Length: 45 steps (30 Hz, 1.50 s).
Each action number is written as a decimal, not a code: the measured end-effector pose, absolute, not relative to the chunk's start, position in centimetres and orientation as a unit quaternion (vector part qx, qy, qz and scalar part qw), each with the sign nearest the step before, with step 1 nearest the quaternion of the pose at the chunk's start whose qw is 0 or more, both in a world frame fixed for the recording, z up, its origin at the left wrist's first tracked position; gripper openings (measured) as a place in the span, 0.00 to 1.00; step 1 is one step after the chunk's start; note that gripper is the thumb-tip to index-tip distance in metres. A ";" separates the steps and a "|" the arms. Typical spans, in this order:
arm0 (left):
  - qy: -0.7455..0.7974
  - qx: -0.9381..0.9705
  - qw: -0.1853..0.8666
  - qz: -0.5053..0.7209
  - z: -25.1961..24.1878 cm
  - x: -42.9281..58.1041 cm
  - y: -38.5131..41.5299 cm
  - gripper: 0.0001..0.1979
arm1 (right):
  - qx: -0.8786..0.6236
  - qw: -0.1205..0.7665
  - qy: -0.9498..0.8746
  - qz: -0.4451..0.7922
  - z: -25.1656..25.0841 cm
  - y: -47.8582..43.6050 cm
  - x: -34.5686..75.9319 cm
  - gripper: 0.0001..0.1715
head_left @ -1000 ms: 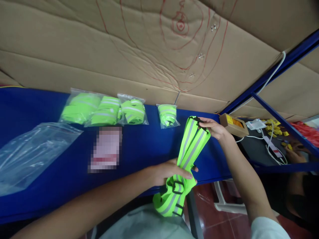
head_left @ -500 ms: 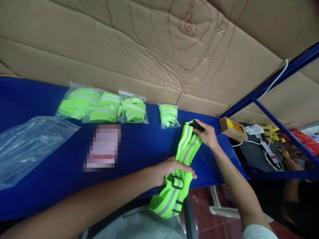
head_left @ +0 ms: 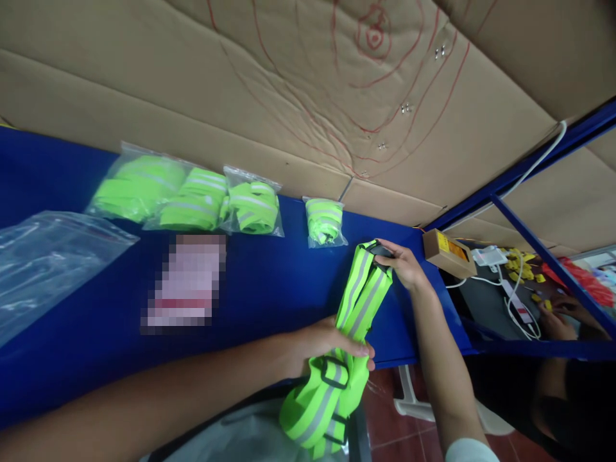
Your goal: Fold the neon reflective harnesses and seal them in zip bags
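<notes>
A neon green reflective strap (head_left: pixel 362 296) with a grey stripe and black buckles is stretched between my hands near the table's front edge. My left hand (head_left: pixel 332 346) is closed around its middle, and a looped end with two black slide buckles hangs below that grip. At the upper end, my right hand (head_left: pixel 402 262) pinches a black piece where the bands fold over. Beyond my hands stands a clear bag with a rolled green strap (head_left: pixel 325 222).
More bagged green straps (head_left: pixel 253 206) line the cardboard wall at the left. A large clear plastic bag (head_left: pixel 52 256) and a blurred-out pale sheet (head_left: pixel 187 279) lie on the blue table (head_left: pixel 269 282). At right are a small cardboard box (head_left: pixel 448 253), a blue frame bar and a co-worker's hands (head_left: pixel 558 321).
Both hands keep hold of the strap. The lower loop and my left hand have come slightly down and left, and my right hand is a little lower. The view has shifted slightly.
</notes>
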<state>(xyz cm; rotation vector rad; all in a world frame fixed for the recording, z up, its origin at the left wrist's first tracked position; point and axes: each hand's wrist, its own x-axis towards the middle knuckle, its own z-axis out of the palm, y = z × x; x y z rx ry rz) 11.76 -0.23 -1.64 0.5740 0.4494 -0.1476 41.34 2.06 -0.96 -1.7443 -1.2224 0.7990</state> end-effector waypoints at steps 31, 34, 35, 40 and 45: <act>0.176 0.217 0.956 -0.083 -3.9 11.6 -0.9 0.26 | -0.686 0.229 -0.620 0.303 -1.2 0.6 37.7 0.31; 0.179 0.240 0.952 -0.058 -3.2 11.4 -0.8 0.27 | -0.670 0.235 -0.588 0.388 0.1 0.8 37.4 0.31; 0.179 0.234 0.954 -0.062 -3.1 11.5 -0.7 0.27 | -0.663 0.244 -0.576 0.412 0.6 0.8 37.2 0.31; 0.182 0.168 0.956 -0.156 -3.5 12.1 -0.6 0.42 | -0.641 0.286 -0.512 0.495 3.8 -0.1 37.4 0.28; 0.178 0.223 0.956 -0.071 -3.0 11.7 -0.9 0.29 | -0.626 0.310 -0.467 0.542 5.5 -0.5 38.6 0.30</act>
